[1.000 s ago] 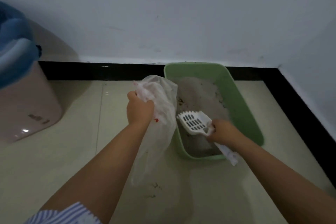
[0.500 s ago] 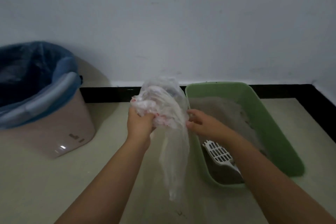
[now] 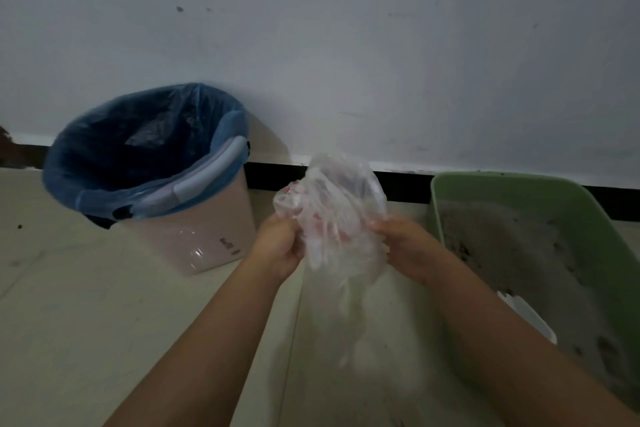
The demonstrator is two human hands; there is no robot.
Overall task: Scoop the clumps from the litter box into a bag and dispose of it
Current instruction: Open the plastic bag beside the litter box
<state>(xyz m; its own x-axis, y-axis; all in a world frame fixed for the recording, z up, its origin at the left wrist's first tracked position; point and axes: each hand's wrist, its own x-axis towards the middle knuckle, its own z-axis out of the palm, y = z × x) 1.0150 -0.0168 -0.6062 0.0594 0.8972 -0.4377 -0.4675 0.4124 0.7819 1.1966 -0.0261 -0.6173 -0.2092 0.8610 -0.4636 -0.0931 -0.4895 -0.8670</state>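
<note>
A clear plastic bag point(image 3: 341, 218) with red print hangs in the middle of the view, its lower part blurred. My left hand point(image 3: 278, 246) grips the bag's bunched top from the left. My right hand point(image 3: 403, 246) grips it from the right. The green litter box point(image 3: 571, 194) stands on the floor at the right, with grey litter point(image 3: 495, 239) and dark specks inside. The white scoop point(image 3: 530, 314) lies in the box, partly hidden behind my right forearm.
A pink trash bin point(image 3: 207, 236) with a blue liner point(image 3: 138, 139) stands open on the floor at the left, against the white wall. A black baseboard point(image 3: 277, 172) runs along the wall. Pale floor tiles point(image 3: 86, 305) lie in front of the bin.
My right hand let go of the scoop, left it in the litter box and took hold of the bag. The view swung left, bringing the whole trash bin into sight.
</note>
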